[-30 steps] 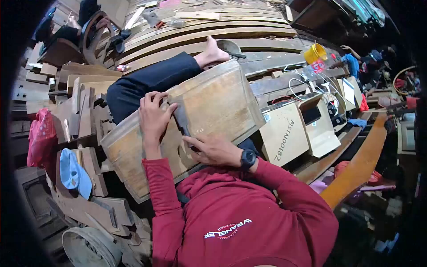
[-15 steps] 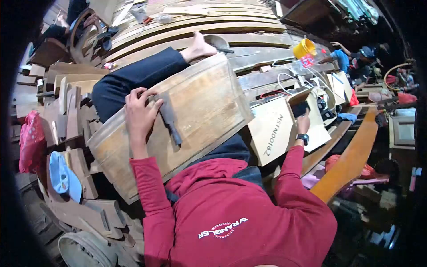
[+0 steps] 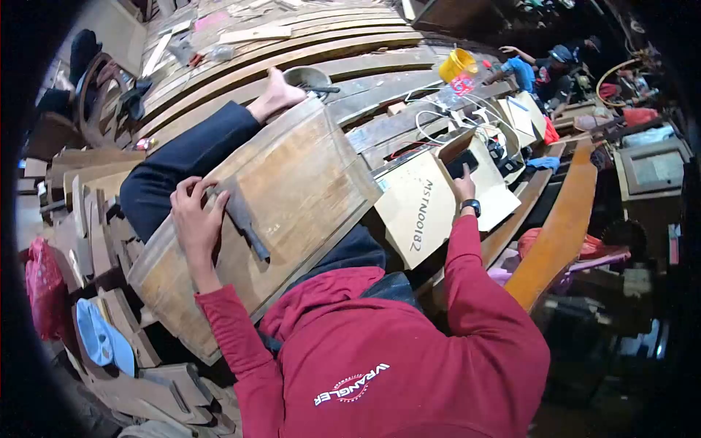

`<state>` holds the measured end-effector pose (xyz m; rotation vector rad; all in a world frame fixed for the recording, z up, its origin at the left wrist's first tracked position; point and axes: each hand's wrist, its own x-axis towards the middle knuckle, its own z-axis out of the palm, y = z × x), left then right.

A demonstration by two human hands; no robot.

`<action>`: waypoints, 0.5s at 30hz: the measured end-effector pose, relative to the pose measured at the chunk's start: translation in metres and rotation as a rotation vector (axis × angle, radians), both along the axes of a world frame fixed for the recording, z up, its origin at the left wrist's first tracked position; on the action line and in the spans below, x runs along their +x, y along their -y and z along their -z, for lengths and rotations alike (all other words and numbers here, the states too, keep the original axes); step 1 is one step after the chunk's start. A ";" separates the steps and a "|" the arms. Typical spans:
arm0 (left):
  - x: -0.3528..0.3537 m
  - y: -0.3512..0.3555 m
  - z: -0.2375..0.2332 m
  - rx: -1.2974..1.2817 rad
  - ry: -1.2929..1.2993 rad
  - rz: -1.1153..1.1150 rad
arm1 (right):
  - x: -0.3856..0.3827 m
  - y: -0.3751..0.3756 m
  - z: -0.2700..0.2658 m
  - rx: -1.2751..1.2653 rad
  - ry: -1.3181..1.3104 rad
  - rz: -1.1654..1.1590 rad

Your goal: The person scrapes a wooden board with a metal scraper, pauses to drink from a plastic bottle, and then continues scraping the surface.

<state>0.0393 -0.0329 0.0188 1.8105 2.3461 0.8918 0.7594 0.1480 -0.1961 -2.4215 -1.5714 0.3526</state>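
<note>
My left hand (image 3: 197, 219) rests on a worn wooden panel (image 3: 299, 164) lying across my lap, its fingers spread and curved. Thumb and fingertips are right at the wide end of a dark flat-bladed tool (image 3: 244, 225), whose narrow handle points toward me. On the right, my right hand (image 3: 464, 187) reaches to an open cardboard box (image 3: 418, 212) marked MSTN00182. Its outstretched finger is on a dark phone (image 3: 461, 164) in the box opening. A watch (image 3: 471, 208) is on that wrist.
Cables (image 3: 485, 117) and a yellow bucket (image 3: 458, 64) lie past the box. Wood offcuts (image 3: 87, 226) and a blue cap (image 3: 104, 337) are on the left. A curved varnished plank (image 3: 558, 226) runs along the right. Another person (image 3: 520, 73) is at the far right.
The view has shifted, so everything sits further left. My left hand stays by the flat tool; my right finger has come further over the phone.
</note>
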 end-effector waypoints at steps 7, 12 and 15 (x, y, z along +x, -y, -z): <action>0.001 0.000 -0.001 -0.005 -0.003 -0.008 | -0.048 0.020 -0.039 0.189 0.058 0.122; 0.000 0.001 -0.001 0.025 -0.002 0.010 | -0.048 0.025 -0.034 0.451 0.140 0.185; 0.002 0.001 -0.004 0.008 -0.001 -0.009 | -0.054 0.026 -0.035 0.600 0.104 0.206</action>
